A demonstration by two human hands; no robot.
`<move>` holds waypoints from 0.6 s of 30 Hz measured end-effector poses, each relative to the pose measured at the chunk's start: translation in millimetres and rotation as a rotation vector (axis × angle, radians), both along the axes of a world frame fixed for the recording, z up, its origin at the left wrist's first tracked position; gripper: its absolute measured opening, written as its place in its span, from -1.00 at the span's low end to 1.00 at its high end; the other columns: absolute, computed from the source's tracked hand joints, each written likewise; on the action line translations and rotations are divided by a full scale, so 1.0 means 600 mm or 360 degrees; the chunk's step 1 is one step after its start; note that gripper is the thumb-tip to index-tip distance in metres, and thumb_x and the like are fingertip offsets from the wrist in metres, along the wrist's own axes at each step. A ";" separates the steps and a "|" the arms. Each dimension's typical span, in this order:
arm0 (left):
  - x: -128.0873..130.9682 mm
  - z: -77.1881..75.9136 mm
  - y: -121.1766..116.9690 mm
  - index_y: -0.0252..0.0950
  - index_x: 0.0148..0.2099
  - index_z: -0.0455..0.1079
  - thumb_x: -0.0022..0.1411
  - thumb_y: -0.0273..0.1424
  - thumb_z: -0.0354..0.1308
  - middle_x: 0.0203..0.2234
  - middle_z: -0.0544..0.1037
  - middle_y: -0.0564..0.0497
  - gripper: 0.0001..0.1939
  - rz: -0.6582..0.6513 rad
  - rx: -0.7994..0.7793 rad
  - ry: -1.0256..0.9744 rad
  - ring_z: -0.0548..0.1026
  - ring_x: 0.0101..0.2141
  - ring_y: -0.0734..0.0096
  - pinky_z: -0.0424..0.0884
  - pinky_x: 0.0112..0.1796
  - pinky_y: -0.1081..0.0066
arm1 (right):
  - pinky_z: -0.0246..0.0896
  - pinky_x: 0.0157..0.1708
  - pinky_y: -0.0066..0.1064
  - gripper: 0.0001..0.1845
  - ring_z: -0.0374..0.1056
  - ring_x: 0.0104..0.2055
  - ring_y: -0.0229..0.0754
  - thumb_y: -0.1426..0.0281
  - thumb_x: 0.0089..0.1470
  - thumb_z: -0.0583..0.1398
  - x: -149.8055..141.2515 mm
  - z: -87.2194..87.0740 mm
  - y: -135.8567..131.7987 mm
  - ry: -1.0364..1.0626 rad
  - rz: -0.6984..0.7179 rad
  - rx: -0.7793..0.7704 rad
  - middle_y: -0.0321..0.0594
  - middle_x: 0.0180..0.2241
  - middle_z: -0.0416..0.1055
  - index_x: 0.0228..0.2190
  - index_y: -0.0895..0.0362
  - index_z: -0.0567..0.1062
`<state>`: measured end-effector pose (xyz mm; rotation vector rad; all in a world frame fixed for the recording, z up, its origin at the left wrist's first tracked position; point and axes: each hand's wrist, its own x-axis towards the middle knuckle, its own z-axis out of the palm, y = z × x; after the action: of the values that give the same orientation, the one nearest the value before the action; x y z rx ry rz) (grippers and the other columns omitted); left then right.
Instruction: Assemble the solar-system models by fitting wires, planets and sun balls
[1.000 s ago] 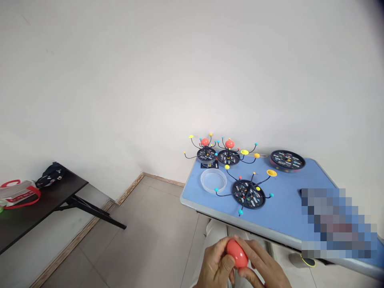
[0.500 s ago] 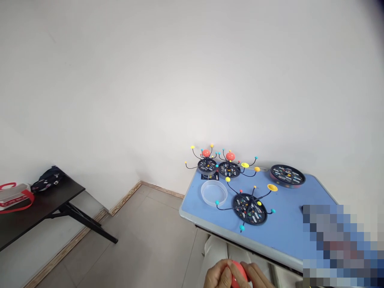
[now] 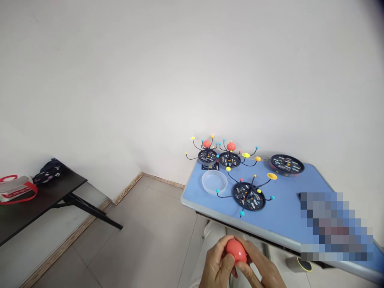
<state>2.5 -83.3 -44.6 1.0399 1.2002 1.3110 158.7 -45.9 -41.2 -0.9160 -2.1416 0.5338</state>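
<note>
Between both hands, just in front of the table's near edge, is a shiny red ball [image 3: 236,250]. My left hand [image 3: 216,262] grips its left side, thumb across the front. Fingers of my right hand [image 3: 259,264] close round the right side, the thumb underneath. On the table stands a solar system model [image 3: 249,196] with a round black base and curved arms tipped with small coloured balls; no red ball sits at its centre. Two similar models, one at the left [image 3: 207,155] and another beside it [image 3: 229,159], carry red balls on top.
A clear round tray [image 3: 214,193] lies on the blue table [image 3: 288,204]. A thick black disc [image 3: 287,164] sits at the back right, near a blurred-out object [image 3: 333,228]. At far left, a dark table [image 3: 69,180] holds a bag [image 3: 18,190]. A bin [image 3: 295,265] stands below.
The view dipped and came back, so the table shifted down then up. Both hands keep hold of the red ball, their fingers changing position around it.
</note>
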 end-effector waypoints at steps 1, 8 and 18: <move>-0.001 0.001 0.001 -0.33 0.12 0.43 0.20 0.19 0.04 -0.38 0.45 -0.05 -0.25 -0.0008 0.0020 0.0014 0.34 -0.50 0.47 0.38 -0.43 0.41 | 0.48 -0.09 -0.34 -0.53 0.47 0.01 -0.04 0.19 0.32 0.08 -0.001 0.001 0.001 -0.0001 0.0064 -0.0008 -0.02 0.00 0.49 0.20 0.04 0.26; -0.003 0.015 0.012 -0.41 0.00 0.47 0.17 0.24 0.01 -0.60 0.20 0.13 -0.22 -0.0107 -0.0054 -0.0118 0.25 -0.59 0.51 0.35 -0.52 0.44 | 0.48 -0.26 -0.35 -0.53 0.49 -0.24 -0.09 0.20 0.37 -0.03 -0.025 -0.007 0.012 0.0172 0.0164 0.0203 -0.04 -0.21 0.48 0.20 0.12 0.27; -0.017 0.018 0.006 -0.31 0.13 0.43 0.21 0.15 0.07 -0.20 0.54 -0.13 -0.29 -0.0058 0.0002 -0.0125 0.47 -0.27 0.28 0.45 -0.23 0.32 | 0.49 -0.09 -0.34 -0.34 0.45 0.07 -0.03 0.18 0.31 0.11 -0.005 -0.004 0.020 -0.0159 0.0014 0.0337 0.00 0.08 0.47 0.33 0.10 0.09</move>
<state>-8.0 -79.6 -33.8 0.9978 1.1172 1.3121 155.7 -33.9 -43.4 -0.8298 -2.2420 0.2635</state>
